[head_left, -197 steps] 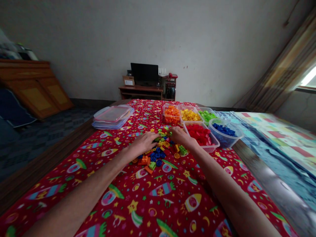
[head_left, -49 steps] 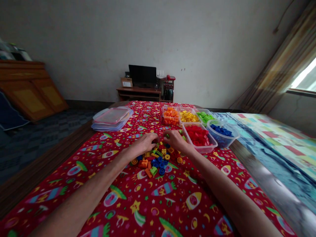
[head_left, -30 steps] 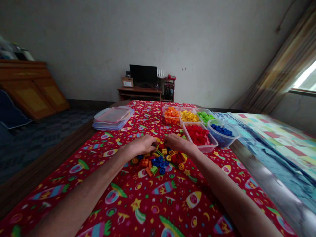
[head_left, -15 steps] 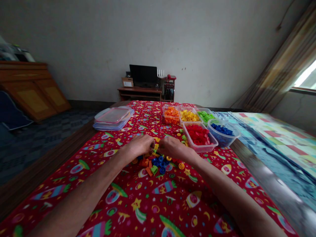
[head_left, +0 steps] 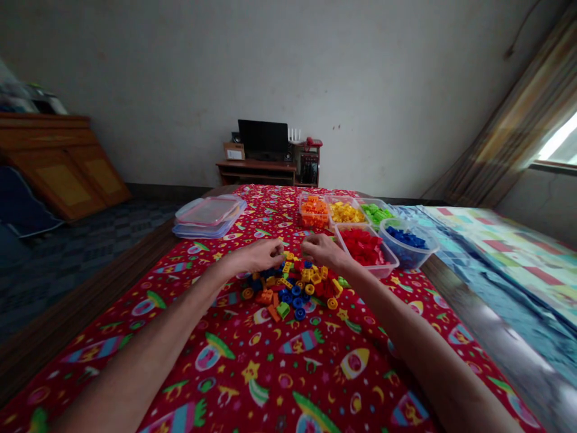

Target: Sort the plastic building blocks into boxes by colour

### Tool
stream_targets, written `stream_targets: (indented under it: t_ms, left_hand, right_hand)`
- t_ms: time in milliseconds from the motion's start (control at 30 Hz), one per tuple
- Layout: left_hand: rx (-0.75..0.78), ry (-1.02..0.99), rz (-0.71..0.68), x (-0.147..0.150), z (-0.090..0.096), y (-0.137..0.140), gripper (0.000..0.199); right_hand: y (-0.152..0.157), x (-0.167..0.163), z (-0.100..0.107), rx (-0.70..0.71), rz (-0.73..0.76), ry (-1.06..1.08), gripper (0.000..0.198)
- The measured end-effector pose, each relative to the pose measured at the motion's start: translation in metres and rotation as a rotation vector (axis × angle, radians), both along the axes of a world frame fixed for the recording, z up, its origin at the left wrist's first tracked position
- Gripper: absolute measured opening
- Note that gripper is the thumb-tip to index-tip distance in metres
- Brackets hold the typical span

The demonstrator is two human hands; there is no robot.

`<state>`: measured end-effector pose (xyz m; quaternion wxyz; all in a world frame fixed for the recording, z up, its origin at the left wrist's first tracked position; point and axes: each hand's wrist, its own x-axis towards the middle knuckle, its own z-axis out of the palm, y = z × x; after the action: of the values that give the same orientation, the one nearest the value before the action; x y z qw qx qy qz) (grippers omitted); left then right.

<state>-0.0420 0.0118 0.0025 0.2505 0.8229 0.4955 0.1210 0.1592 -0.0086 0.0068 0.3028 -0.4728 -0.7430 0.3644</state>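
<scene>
A mixed pile of toy building bricks (head_left: 296,294) in yellow, blue, orange, red and green lies on the red patterned cloth. Over its far left side is my left hand (head_left: 265,254), fingers curled in and closed; whatever they hold is hidden. My right hand (head_left: 321,249) hovers above the far right side, its fingers pinched together, and I cannot make out what is in them. A gap separates the two hands. A clear tub of red bricks (head_left: 363,248) stands just right of my right hand.
Behind and beside the red tub stand tubs of orange bricks (head_left: 314,210), yellow bricks (head_left: 346,213), green bricks (head_left: 377,214) and blue bricks (head_left: 406,238). Stacked plastic lids (head_left: 210,213) lie at the left. A bed (head_left: 505,258) adjoins the table's right side.
My hands have moved apart, the right one up and to the right, the left slightly back. More of the pile's middle and right side now shows.
</scene>
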Motion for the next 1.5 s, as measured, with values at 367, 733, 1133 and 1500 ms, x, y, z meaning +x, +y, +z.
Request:
stream_targets:
  t_ms: [367, 733, 1133, 1500]
  left_hand:
    - [-0.404, -0.579, 0.044, -0.006, 0.010, -0.005, 0.028]
    - [0.115, 0.495, 0.070, 0.029, 0.008, -0.028, 0.018]
    - [-0.267, -0.228, 0.027, 0.000, -0.002, 0.000, 0.028]
    - [-0.552, -1.306, 0.322, 0.022, 0.003, -0.001, 0.022]
  right_hand:
    - [0.006, -0.009, -0.013, -0.118, -0.018, 0.274, 0.029]
    - [-0.008, -0.014, -0.018, 0.435, 0.064, -0.925, 0.026]
    - [-0.003, -0.010, -0.009, 0.032, -0.061, -0.193, 0.010]
    - [0.003, -0.017, -0.021, -0.808, -0.065, 0.926, 0.016]
